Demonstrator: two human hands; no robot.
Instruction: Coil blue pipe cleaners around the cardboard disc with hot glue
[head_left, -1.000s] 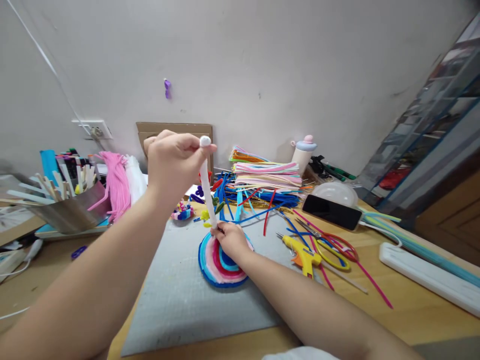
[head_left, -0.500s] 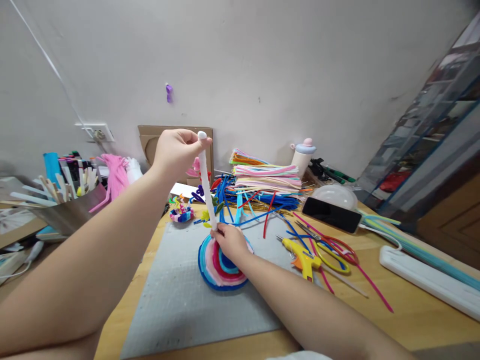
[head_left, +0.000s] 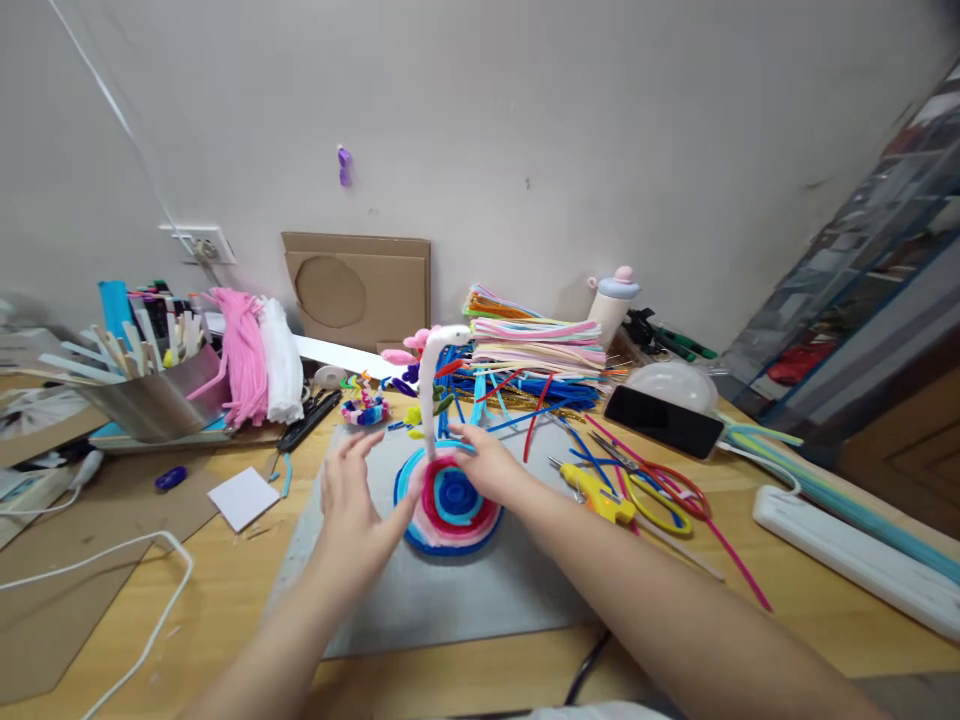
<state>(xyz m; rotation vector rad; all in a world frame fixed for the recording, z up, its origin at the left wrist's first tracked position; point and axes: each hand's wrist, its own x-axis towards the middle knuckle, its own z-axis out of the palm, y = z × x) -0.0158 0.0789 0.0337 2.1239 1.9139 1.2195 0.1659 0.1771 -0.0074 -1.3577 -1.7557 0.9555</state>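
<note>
A round disc of coiled chenille stems [head_left: 451, 545], in rings of blue, pink, red and light blue, lies on the grey mat. From its back left part rises a white fuzzy post [head_left: 426, 392], its top bent over to the right. Pink, red, yellow and green pieces show around the post; whether they are joined to it I cannot tell. My left hand [head_left: 361, 510] is open beside the disc's left edge, thumb toward the post's foot. Over the disc's right rear edge, my right hand [head_left: 487, 466] has its fingers stretched out, holding nothing; contact with the disc is unclear.
A yellow glue gun [head_left: 598, 492] and scissors [head_left: 660, 500] lie to the right, near a phone [head_left: 663, 422]. Bundles of chenille stems [head_left: 536, 345] are piled behind. At left are a metal container of sticks [head_left: 161, 400] and a white cable [head_left: 169, 600].
My left hand has let go of the white post's top and dropped to the disc's left side. My right hand has released the post's lower end. The post's top now curves right.
</note>
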